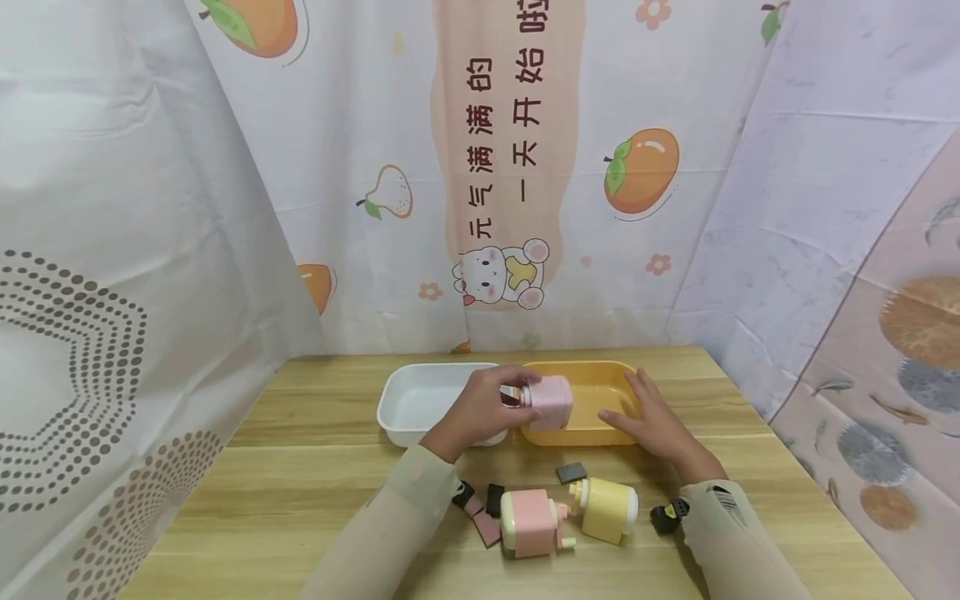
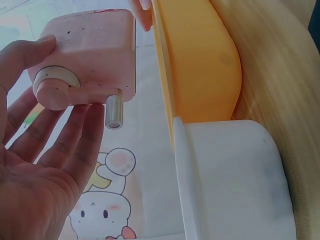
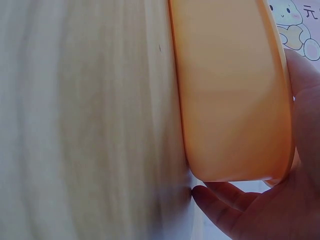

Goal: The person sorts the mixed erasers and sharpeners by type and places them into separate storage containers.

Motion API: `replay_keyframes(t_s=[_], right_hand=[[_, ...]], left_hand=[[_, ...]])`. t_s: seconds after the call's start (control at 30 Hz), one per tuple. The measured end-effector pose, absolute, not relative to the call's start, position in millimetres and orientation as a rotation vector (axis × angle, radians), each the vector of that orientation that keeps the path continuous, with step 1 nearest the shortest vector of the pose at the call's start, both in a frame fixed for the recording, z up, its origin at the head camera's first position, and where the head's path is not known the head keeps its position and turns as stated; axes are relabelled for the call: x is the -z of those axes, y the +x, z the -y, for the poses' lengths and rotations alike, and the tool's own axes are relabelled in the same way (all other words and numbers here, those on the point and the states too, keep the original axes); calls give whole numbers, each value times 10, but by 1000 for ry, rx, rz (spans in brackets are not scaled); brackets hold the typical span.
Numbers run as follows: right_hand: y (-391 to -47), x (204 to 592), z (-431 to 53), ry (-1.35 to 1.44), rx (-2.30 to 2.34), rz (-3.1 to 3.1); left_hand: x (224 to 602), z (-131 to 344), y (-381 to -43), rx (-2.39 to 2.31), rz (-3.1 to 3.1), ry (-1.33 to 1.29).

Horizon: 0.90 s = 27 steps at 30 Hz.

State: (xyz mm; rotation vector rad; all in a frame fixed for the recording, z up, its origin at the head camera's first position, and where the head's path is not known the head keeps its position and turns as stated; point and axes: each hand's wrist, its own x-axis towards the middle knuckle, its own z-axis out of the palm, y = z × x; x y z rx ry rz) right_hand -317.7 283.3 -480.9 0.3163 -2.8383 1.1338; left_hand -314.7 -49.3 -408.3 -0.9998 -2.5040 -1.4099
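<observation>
My left hand [image 1: 486, 403] grips a pink hand-crank pencil sharpener [image 1: 551, 402] above the left part of an orange tray [image 1: 581, 437]. In the left wrist view the sharpener [image 2: 95, 50] shows its round crank hub and silver handle, with the thumb on one side and fingers behind it. My right hand [image 1: 660, 423] holds the right end of the tray. The right wrist view has the thumb along the orange tray's rim and the fingers around its outer corner [image 3: 235, 100]. The inside of the tray is partly hidden by the hands.
A white tray [image 1: 420, 400] stands left of the orange one. Nearer lie a pink-and-cream sharpener [image 1: 531, 523], a yellow sharpener [image 1: 609, 510], a grey block [image 1: 572, 472], a black block [image 1: 495, 499] and dull-pink blocks [image 1: 486, 528]. Printed curtains [image 1: 360, 275] surround the wooden table [image 1: 300, 492].
</observation>
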Motion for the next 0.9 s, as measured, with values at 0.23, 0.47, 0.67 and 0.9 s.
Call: replay_keyframes(t_s=[0.23,0.47,0.67,0.9], right_hand=[[-3181,4818,-2813,317,-1131,2833],[-3168,4821,-2823,301,-1117,2836],[-3179,4811,-2827,306,-1118,2840],[-3185,4827,-2832,309,-1116,2835]], left_hand=[[4059,432,-3229,1413,2528,-929],[4048,331,-3323,1424,2528,-885],[4089,243,-3425,1387,2577,-812],[4133,189,-3525,1424,2611,-720]])
